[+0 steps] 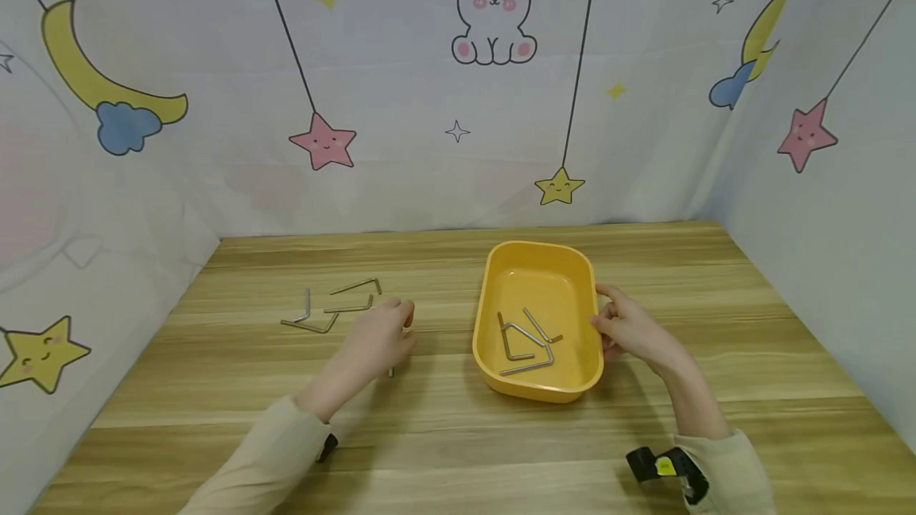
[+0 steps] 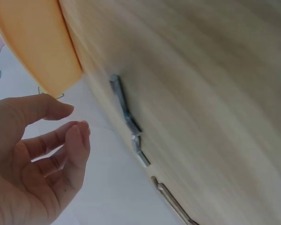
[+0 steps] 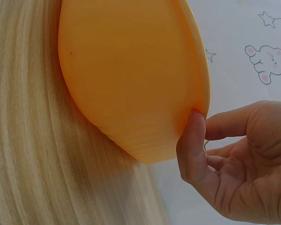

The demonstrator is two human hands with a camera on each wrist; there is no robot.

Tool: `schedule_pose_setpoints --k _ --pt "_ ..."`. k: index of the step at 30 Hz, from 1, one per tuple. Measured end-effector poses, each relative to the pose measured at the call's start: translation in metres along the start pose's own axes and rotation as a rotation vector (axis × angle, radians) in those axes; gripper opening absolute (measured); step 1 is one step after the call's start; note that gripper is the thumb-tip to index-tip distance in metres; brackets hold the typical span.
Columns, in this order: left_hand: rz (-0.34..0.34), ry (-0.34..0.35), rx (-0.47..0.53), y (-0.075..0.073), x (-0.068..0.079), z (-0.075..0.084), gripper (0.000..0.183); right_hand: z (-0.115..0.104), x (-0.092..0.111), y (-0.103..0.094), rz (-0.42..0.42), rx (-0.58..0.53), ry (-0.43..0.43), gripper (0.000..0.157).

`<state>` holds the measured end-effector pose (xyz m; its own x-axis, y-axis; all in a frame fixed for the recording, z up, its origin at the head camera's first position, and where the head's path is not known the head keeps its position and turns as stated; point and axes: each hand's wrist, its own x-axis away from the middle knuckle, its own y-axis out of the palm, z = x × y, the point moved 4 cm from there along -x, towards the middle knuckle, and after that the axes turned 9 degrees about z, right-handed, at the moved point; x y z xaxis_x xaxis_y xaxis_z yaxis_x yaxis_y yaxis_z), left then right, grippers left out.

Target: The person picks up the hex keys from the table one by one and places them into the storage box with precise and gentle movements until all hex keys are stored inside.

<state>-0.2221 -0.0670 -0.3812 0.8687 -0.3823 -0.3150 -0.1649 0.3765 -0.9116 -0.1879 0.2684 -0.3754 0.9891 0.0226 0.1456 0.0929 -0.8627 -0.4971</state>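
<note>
So 1 key is on the table right by the left hand, long axis mostly hidden; that hand's empty, fingertips apart, and the farther right hand pinches the tray rim

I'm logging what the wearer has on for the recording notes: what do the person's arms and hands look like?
Both the left hand and the right hand are ungloved. The left sleeve and right sleeve are long and pale beige. A black wrist device with a yellow patch shows at the right cuff; a small black piece peeks out by the left.
</note>
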Motion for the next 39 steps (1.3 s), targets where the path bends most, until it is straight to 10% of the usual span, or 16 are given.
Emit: schedule_pose_setpoints --k 14,39 --pt "-0.061 -0.143 -0.095 0.003 0.01 -0.016 0.027 -0.003 0.001 -0.002 -0.002 0.003 0.003 0.064" --pt "-0.188 -0.164 -0.158 0.013 0.015 -0.018 0.038 0.0 -0.002 0.0 0.011 0.004 0.006 0.063"
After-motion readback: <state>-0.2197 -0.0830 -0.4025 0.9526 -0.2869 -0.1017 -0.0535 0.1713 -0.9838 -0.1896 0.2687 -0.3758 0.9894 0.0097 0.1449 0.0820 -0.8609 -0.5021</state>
